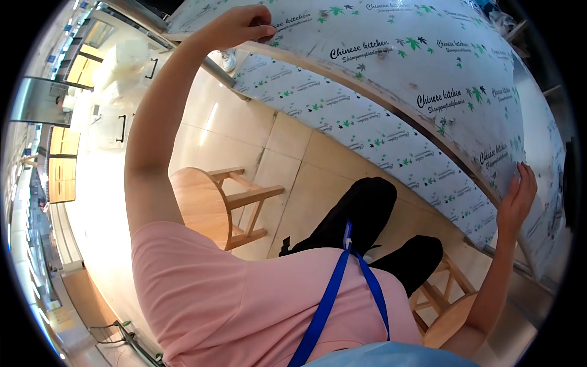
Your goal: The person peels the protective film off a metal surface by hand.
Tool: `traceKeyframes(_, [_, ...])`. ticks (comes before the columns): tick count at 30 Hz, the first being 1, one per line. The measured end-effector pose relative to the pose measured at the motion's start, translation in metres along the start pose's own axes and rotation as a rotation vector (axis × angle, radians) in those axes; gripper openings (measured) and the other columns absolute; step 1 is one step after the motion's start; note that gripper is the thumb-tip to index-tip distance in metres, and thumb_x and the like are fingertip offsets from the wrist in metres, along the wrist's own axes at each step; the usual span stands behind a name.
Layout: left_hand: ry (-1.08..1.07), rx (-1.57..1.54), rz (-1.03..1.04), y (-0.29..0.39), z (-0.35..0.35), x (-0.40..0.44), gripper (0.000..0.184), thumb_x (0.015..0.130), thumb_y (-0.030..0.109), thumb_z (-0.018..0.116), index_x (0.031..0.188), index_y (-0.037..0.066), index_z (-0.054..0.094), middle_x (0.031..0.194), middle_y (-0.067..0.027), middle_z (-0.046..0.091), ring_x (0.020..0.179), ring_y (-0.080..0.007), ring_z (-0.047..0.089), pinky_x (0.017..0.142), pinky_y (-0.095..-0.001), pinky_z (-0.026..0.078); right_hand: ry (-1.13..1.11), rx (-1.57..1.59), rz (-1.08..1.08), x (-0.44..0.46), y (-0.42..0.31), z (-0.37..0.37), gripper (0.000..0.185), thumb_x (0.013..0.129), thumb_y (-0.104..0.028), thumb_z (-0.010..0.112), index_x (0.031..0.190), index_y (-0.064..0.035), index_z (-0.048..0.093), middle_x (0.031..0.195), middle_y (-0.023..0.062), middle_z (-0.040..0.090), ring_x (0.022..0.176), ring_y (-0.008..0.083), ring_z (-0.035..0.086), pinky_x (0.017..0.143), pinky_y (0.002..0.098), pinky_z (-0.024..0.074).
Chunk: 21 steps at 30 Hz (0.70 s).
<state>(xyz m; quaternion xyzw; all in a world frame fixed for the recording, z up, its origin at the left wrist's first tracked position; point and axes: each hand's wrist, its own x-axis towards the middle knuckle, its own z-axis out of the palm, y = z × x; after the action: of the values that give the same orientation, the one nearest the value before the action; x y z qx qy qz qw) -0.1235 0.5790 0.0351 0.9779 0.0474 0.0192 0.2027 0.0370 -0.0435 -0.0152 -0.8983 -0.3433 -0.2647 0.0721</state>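
A steel-edged table is covered with white plastic film (pixel 391 52) printed with "Chinese kitchen" lettering and green leaves. At its upper left corner my left hand (pixel 247 25) rests with fingers curled and thumb drawn in. Whatever might be pinched there is too small to make out. On the right side, my right hand (pixel 518 199) lies against the film near the table edge, its fingers stretched out together. Beside it, toward the far right, the film borders a smooth bare silver strip (pixel 533 101).
Below the tabletop is a lower shelf (pixel 367 131) covered in the same printed film. One wooden stool (pixel 199 205) stands at the left, another (pixel 452 318) at the lower right. Clear plastic bins (pixel 113 128) sit at the left. A shoe (pixel 227 59) shows near the table leg.
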Motion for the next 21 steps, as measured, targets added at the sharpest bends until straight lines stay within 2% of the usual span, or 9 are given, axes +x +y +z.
traceKeyframes(4, [-0.034,0.044,0.09,-0.012,0.0,0.013,0.021,0.093,0.022,0.061,0.094,0.001,0.058,0.077,-0.0075,0.061,0.072,-0.0149,0.056,0.066,-0.0295,0.045,0.018,0.013,-0.016,0.0,0.001,0.003,0.031,0.101,-0.018,0.043,0.121,0.0,0.057,0.125,0.0165,0.055,0.12,0.0332,0.048,0.102,0.0426,0.0365])
traceKeyframes(7, [0.093,0.318,0.128,-0.002,0.007,0.008,0.018,0.089,0.018,0.058,0.084,0.002,0.06,0.079,-0.0174,0.063,0.076,-0.0361,0.061,0.069,-0.0429,0.048,0.03,0.016,-0.019,0.001,0.0,0.004,0.031,0.101,-0.019,0.043,0.12,0.0007,0.057,0.124,0.0169,0.056,0.119,0.0335,0.049,0.101,0.0424,0.0377])
traceKeyframes(10, [0.228,0.229,0.085,-0.003,0.016,0.005,0.019,0.091,0.019,0.056,0.084,0.002,0.059,0.078,-0.0185,0.061,0.076,-0.0363,0.06,0.069,-0.0427,0.048,0.026,0.029,-0.02,0.001,0.002,0.004,0.031,0.101,-0.019,0.043,0.119,0.0013,0.057,0.123,0.0174,0.056,0.118,0.0339,0.049,0.1,0.0423,0.0386])
traceKeyframes(13, [0.243,0.175,-0.013,0.003,0.017,0.002,0.022,0.093,0.02,0.054,0.081,0.002,0.056,0.076,-0.0181,0.06,0.074,-0.0373,0.059,0.069,-0.0441,0.047,0.034,0.05,-0.021,0.001,-0.001,0.002,0.031,0.101,-0.019,0.042,0.119,0.0018,0.057,0.123,0.0178,0.057,0.118,0.0342,0.05,0.1,0.0422,0.039])
traceKeyframes(16, [0.306,0.177,0.026,-0.021,0.019,0.001,0.022,0.093,0.021,0.06,0.094,0.0,0.058,0.077,-0.0094,0.062,0.07,-0.0161,0.056,0.065,-0.0304,0.044,0.039,0.054,-0.016,0.002,-0.003,0.001,0.031,0.101,-0.018,0.042,0.119,0.002,0.057,0.122,0.018,0.057,0.117,0.0344,0.051,0.099,0.0423,0.0393])
traceKeyframes(19, [0.369,0.117,-0.027,0.009,0.021,-0.007,0.023,0.095,0.024,0.059,0.095,0.001,0.059,0.075,-0.0077,0.06,0.068,-0.0152,0.054,0.063,-0.0299,0.043,0.048,0.054,-0.02,0.002,-0.007,-0.001,0.03,0.101,-0.018,0.042,0.118,0.002,0.057,0.122,0.0178,0.057,0.116,0.0345,0.052,0.099,0.0423,0.0399])
traceKeyframes(21, [0.313,0.001,-0.082,0.01,0.017,-0.004,0.025,0.095,0.027,0.058,0.096,0.002,0.059,0.074,-0.0067,0.059,0.067,-0.0145,0.052,0.063,-0.0295,0.043,0.054,0.058,-0.032,0.003,-0.009,-0.003,0.03,0.101,-0.018,0.042,0.118,0.002,0.057,0.121,0.0176,0.058,0.115,0.0345,0.052,0.098,0.0423,0.0404])
